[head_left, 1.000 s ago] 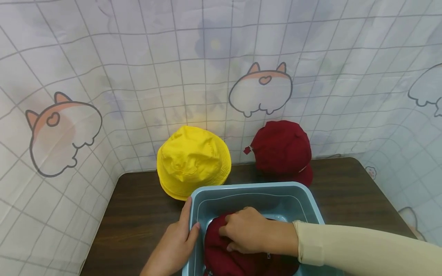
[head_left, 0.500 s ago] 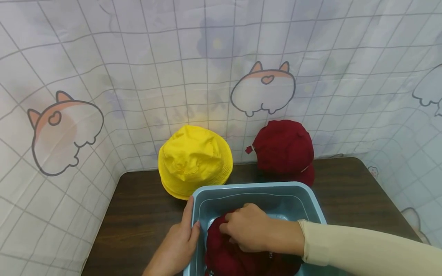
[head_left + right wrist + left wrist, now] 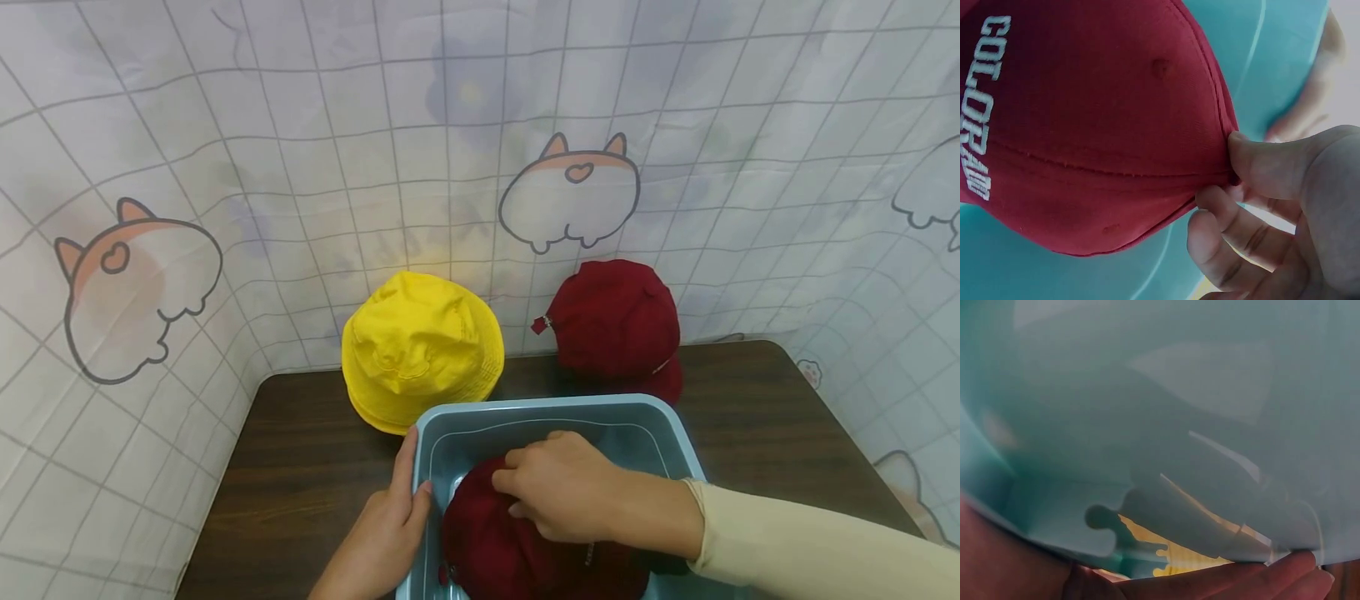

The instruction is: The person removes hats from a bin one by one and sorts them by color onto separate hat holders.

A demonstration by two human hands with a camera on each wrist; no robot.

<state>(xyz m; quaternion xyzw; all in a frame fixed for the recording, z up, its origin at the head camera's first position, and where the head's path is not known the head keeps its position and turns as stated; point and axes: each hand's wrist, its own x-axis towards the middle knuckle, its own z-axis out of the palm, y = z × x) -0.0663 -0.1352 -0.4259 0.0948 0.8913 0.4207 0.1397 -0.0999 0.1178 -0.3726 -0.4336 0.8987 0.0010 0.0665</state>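
A light blue plastic basin (image 3: 517, 409) stands at the table's front, cut off by the bottom of the head view. Inside lies a maroon baseball cap (image 3: 495, 542), its crown upward. My right hand (image 3: 562, 487) pinches the top of that crown between thumb and fingers. In the right wrist view, white embroidered letters show on the cap (image 3: 1104, 112). My left hand (image 3: 378, 529) holds the basin's left side, thumb at the rim and fingers along the outer wall. The left wrist view shows those fingers (image 3: 1291, 572) against the basin wall.
A yellow bucket hat (image 3: 420, 342) sits behind the basin on the dark wooden table (image 3: 292, 467). To its right, another maroon cap (image 3: 618, 321) rests near the back edge. A white gridded cloth (image 3: 337, 167) with cartoon prints hangs behind and along both sides.
My right hand has shifted slightly right and away from me, and the pinched cap's crown looks fuller and rounder. My left hand keeps its place on the basin.
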